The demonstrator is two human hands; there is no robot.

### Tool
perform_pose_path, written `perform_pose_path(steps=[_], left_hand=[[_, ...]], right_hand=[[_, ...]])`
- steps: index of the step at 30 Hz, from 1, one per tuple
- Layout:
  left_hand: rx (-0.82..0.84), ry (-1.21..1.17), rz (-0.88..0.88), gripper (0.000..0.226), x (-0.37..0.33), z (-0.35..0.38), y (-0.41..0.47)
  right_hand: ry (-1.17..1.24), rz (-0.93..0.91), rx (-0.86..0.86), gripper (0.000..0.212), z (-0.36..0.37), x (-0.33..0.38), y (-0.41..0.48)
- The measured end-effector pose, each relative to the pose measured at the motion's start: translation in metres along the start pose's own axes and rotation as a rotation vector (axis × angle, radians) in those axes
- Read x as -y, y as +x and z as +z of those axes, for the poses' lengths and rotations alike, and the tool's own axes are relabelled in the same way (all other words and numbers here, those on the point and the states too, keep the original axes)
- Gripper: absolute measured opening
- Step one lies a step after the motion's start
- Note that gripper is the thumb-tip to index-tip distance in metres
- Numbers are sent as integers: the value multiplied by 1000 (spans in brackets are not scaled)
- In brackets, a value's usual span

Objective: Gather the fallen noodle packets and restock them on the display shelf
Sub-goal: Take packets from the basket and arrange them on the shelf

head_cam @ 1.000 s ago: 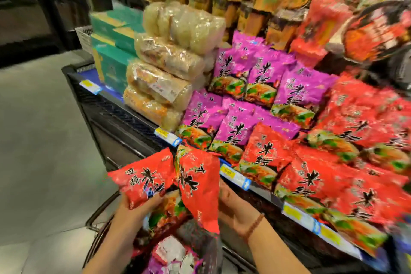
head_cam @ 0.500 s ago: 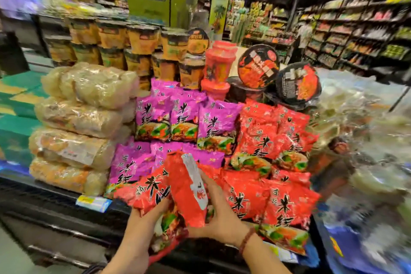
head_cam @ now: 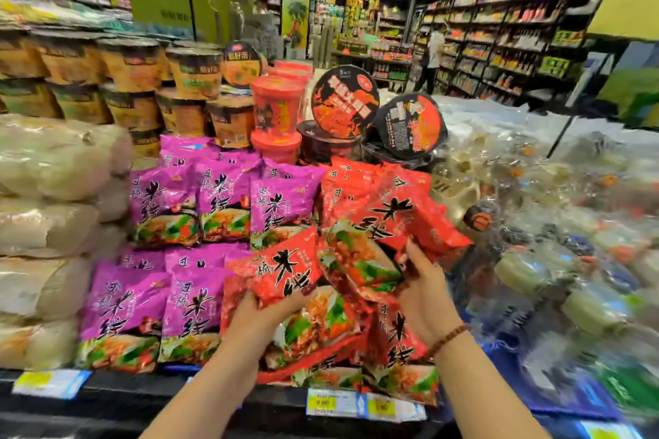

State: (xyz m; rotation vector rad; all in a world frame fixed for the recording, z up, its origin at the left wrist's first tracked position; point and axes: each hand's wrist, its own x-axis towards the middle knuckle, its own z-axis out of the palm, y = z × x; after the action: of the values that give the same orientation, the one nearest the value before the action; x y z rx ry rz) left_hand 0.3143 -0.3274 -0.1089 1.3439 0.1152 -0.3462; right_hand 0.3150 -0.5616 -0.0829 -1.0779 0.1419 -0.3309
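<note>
My left hand (head_cam: 265, 314) grips a red noodle packet (head_cam: 285, 267) from below, over the red stack at the shelf's front. A second red packet (head_cam: 403, 221) is gripped by my right hand (head_cam: 420, 281), tilted above the same stack. More red packets (head_cam: 396, 342) lie on the display shelf (head_cam: 142, 392) under both hands. Purple noodle packets (head_cam: 221, 200) fill the rows to the left.
Clear bags of pale noodles (head_cam: 50, 189) are piled at far left. Noodle cups (head_cam: 194, 73) and black bowls (head_cam: 344, 100) stand behind the packets. Blurred clear-wrapped goods (head_cam: 556, 224) lie at right. Price tags (head_cam: 335, 403) line the shelf edge. A person (head_cam: 429, 57) stands far down the aisle.
Both hands have carried the two red packets up from the cart and onto the red stack on the shelf. The view has swung right and upward.
</note>
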Motion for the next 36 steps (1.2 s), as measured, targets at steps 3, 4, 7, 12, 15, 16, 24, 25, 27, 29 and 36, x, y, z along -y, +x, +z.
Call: perform_pose_path(steps=[3,4,7,12,15,16,24,25,27,29,36], left_hand=[[-15,4,-13,110,-4,5,6],[-16,-6,-10,108,-2,4,9],[-4,-25,-10,112,-2,6,15],[-63,-29,-19,117,2,12,31],[-73,-23,-11,127,5,14,41],[-76,-25,-5,127,5,15,41],[-69,0,-52,125,10,19,46],[-75,7,-53,129,12,18,48],[-90,9,-49,133,14,15,51],[-90,-5,-34,131,13,14,52],[-79,-12,-8,128,10,11,55]], right_hand=[[-37,22,-94,44,-30,28,20],[-64,34,-118,44,-41,34,28],[-190,90,-204,49,-68,46,50],[-578,129,-311,51,-80,40,77],[-797,45,-372,44,-83,23,85],[-879,24,-408,41,-82,17,85],[-1321,-290,-263,78,-74,-7,78],[-1402,-324,-190,85,-74,-7,77],[-1597,-288,-49,97,-71,-8,79],[-1774,-223,26,105,-68,-12,88],[-1886,-146,35,116,-65,-29,110]])
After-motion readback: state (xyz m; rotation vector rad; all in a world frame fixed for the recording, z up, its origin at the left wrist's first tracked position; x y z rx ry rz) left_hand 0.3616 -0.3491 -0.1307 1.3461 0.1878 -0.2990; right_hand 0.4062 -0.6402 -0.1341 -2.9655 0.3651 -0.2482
